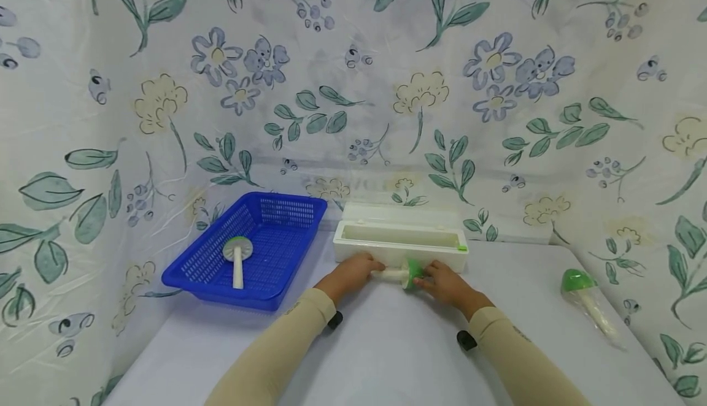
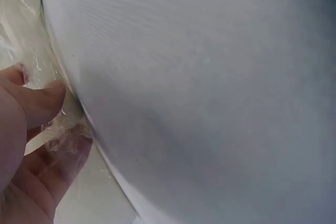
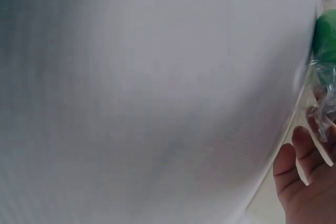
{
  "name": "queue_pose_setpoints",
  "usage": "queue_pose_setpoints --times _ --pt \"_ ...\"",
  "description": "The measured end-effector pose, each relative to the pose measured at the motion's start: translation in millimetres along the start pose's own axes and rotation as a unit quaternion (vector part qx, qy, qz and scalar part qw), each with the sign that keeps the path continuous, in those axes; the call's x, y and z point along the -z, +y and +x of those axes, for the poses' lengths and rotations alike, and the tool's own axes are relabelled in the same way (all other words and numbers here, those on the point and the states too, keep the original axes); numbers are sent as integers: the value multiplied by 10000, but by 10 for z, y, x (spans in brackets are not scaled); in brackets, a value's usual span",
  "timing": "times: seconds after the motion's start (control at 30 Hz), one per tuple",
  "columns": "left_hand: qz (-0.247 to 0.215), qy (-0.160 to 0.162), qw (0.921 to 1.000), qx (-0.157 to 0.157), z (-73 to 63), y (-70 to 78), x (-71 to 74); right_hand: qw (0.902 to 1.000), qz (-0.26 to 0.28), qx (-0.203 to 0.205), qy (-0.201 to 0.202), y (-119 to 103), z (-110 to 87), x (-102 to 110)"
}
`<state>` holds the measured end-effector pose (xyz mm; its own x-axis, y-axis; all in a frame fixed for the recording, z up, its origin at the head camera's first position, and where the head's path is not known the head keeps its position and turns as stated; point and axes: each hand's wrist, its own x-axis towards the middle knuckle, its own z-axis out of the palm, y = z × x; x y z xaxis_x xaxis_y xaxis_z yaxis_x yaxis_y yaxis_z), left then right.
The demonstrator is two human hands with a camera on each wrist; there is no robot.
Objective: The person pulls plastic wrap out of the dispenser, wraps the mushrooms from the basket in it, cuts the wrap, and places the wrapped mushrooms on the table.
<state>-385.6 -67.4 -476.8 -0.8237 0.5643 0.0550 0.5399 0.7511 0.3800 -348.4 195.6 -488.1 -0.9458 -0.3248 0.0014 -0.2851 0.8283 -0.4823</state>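
Observation:
A mushroom-shaped tool with a green head [image 1: 412,274] and a white handle [image 1: 391,275] lies sideways in front of a long white box [image 1: 353,251], wrapped in clear plastic. My left hand [image 1: 352,273] pinches the handle's end; its thumb and fingers press the crinkled wrap [image 2: 65,137] in the left wrist view. At the other end, my right hand [image 1: 448,284] grips the head side by its plastic [image 3: 324,98]. Only part of that hand and the green head [image 3: 326,38] appear at the right wrist view's edge. The box's lid [image 1: 400,212] is raised at the back.
A blue perforated basket [image 1: 295,271] stands at the left, holding a similar tool [image 1: 238,262] with a slotted disc. Another wrapped green-headed tool [image 1: 587,300] lies near the table's right edge. Behind the white table [image 1: 397,351] hangs a floral curtain [image 1: 353,44].

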Motion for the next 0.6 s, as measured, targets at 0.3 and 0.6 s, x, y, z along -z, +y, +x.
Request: queue_pose_setpoints --times 0.3,0.6 --pt "1252 236 9904 -540 -46 26 34 10000 -38 -58 36 -4 -10 7" --pt "1641 419 9825 -774 -156 1 147 9981 480 -52 393 48 -85 62"
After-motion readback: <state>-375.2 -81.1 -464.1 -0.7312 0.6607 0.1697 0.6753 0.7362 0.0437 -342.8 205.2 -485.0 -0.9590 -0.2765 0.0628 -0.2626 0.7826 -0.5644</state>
